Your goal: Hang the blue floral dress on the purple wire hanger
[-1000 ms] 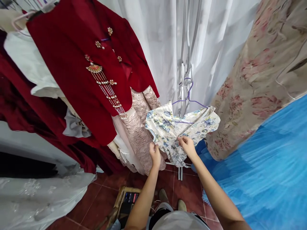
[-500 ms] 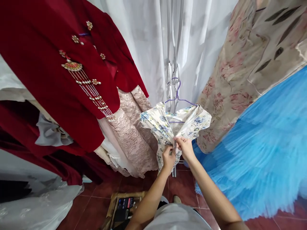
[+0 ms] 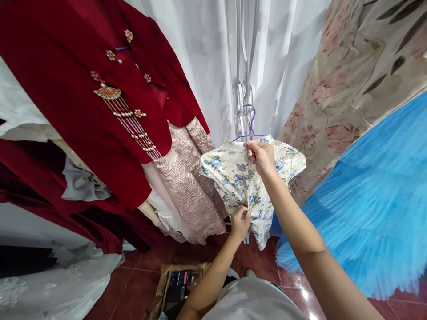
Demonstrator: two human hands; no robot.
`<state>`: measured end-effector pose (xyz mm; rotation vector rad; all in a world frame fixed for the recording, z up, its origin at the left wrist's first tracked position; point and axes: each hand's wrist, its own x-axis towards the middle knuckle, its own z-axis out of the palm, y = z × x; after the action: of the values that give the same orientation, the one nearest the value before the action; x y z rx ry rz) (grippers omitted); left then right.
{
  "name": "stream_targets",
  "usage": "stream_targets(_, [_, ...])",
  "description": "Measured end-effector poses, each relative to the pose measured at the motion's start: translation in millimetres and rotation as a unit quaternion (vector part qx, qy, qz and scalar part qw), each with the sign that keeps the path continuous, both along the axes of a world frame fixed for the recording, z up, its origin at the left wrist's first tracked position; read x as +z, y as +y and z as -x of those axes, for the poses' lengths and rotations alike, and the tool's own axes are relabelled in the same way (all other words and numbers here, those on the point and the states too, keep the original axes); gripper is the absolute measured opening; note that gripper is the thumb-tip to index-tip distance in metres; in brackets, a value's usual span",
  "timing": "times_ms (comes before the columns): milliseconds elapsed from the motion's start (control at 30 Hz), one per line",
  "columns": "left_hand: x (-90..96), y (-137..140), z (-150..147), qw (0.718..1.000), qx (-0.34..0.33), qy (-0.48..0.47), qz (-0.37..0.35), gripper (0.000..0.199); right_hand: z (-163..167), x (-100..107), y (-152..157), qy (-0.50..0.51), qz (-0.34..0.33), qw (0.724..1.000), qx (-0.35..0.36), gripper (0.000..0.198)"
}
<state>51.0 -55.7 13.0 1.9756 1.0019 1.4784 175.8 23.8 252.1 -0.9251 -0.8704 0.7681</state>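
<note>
Floral blouse (image 3: 238, 178), head view: on purple hanger (image 3: 252, 121) at white rack (image 3: 245, 91), leaving both hands free. Right hand (image 3: 262, 156) pinches front edge at neckline, fingertips together; left hand (image 3: 240, 223) pinches lower, fingers curled, probably keeping edge taut.

left hand (image 3: 240, 223), right hand (image 3: 263, 158): bare | forearms (image 3: 296, 224): bare past the elbow | top (image 3: 255, 300): pale grey, lightly creased | dark clothing (image 3: 229, 280): sliver beside top | shoe (image 3: 249, 273): brownish, rounded toe, mostly hidden
</note>
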Motion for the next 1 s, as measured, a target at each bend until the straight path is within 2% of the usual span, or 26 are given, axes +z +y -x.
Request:
stream_targets(67, [28.6, 18, 9, 0.998, 0.008, -0.022, -0.052, 0.016, 2, -1, -5, -0.004, 0.014, 1.0, 0.004, 0.024])
stream_targets(100, [51.2, 29, 12, 0.996, 0.022, -0.037, -0.081, 0.028, 2, -3, -8, -0.007, 0.021, 1.0, 0.004, 0.023])
stream_targets(133, [78.1, 43, 15, 0.992, 0.04, -0.046, -0.106, 0.037, 3, -6, -12, -0.011, 0.027, 1.0, 0.004, 0.023])
stream_targets(200, [137.7, 71, 18, 0.985, 0.04, -0.025, -0.165, 0.04, 4, -11, -17, -0.028, 0.032, 0.999, 0.003, 0.026])
stream_targets(267, [191.6, 97, 17, 0.978, -0.006, 0.068, -0.195, 0.036, 2, -15, -20, -0.046, 0.031, 0.998, 0.002, 0.028])
stream_targets(300, [212.6, 108, 16, 0.97, -0.033, 0.13, -0.201, 0.033, 1, -16, -21, -0.053, 0.029, 0.998, 0.001, 0.028])
stream_targets(367, [240.4, 123, 12, 0.951, -0.053, 0.227, -0.201, 0.031, -2, -18, -18, -0.069, 0.026, 0.997, -0.003, 0.028])
stream_targets(467, [256.3, 131, 9, 0.933, -0.042, 0.285, -0.216, 0.03, -2, -21, -11, -0.095, 0.022, 0.995, -0.003, 0.03])
stream_targets(600, [269.1, 141, 20, 0.935, -0.008, 0.263, -0.238, 0.028, 10, -35, -7, -0.113, 0.025, 0.993, -0.001, 0.031])
stream_targets(700, [284.4, 163, 47, 0.948, 0.03, 0.206, -0.241, 0.026, 23, -56, -13, -0.131, 0.068, 0.989, 0.03, 0.033])
stream_targets(800, [292.0, 195, 93, 0.959, 0.074, 0.153, -0.227, 0.025, 31, -82, -25, -0.137, 0.106, 0.983, 0.064, 0.039])
stream_targets(900, [276.9, 220, 145, 0.975, 0.106, 0.12, -0.155, 0.022, 32, -107, -38, -0.132, 0.126, 0.98, 0.085, 0.038])
stream_targets(1000, [237.7, 222, 183, 0.988, 0.127, 0.076, -0.048, 0.021, 29, -129, -49, -0.139, 0.148, 0.973, 0.107, 0.033])
